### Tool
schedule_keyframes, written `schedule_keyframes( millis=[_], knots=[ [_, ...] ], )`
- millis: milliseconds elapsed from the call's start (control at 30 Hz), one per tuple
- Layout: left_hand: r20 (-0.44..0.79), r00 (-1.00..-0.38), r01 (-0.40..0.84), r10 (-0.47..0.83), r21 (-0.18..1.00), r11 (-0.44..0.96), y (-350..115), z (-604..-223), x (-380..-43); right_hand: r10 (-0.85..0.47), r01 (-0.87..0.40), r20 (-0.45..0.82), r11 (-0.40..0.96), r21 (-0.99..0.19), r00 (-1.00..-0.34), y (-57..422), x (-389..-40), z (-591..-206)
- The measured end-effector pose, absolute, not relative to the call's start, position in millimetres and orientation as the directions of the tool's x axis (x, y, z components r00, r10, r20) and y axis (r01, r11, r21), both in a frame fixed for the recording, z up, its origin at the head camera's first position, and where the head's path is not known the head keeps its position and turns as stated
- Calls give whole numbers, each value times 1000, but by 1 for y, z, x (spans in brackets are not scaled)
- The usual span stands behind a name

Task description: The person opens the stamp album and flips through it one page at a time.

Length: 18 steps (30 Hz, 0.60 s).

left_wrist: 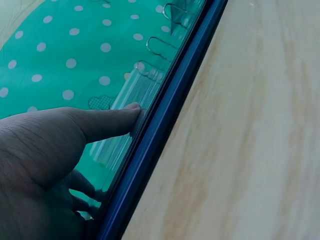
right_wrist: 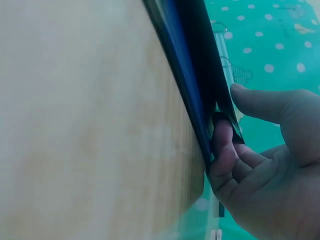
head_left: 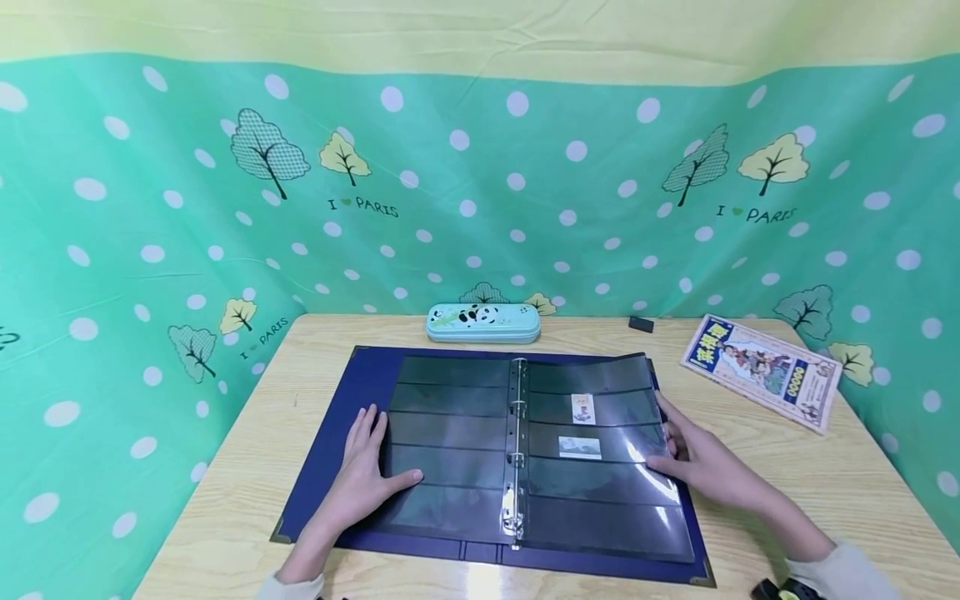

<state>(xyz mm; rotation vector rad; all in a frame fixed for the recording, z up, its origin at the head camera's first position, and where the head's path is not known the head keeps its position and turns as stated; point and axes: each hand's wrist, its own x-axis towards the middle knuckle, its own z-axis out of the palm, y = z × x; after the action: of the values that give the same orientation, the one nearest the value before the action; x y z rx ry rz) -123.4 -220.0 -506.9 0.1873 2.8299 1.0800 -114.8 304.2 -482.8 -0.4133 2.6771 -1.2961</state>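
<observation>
A stamp album with a dark blue cover (head_left: 322, 454) lies spread on the table, its black pocket pages held by metal rings (head_left: 517, 433). My left hand (head_left: 362, 482) rests on the left page (head_left: 450, 429) with its fingers straight and thumb apart. At the outer edge of the right page (head_left: 600, 523), my right hand (head_left: 701, 458) pinches the sheet. The right wrist view shows my thumb on the page's face and curled fingers (right_wrist: 225, 137) behind it, lifting it off the cover. Two small stamps sit in that page's pockets, an upright one (head_left: 582, 409) and a wider grey one (head_left: 580, 448).
A light blue panda pencil case (head_left: 483, 323) stands behind the album. Toward the back right lie a small black block (head_left: 641, 324) and a printed paper booklet (head_left: 761, 371). Green dotted cloth (head_left: 480, 192) walls in the wooden table (head_left: 217, 508) at the back and sides.
</observation>
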Motion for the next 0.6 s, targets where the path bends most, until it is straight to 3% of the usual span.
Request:
schedule_keyframes(
  millis=[600],
  knots=[
    [-60, -987, 67, 146, 680, 730, -220, -507, -124, -473, -316, 30, 539, -781, -881, 310, -77, -478]
  ],
)
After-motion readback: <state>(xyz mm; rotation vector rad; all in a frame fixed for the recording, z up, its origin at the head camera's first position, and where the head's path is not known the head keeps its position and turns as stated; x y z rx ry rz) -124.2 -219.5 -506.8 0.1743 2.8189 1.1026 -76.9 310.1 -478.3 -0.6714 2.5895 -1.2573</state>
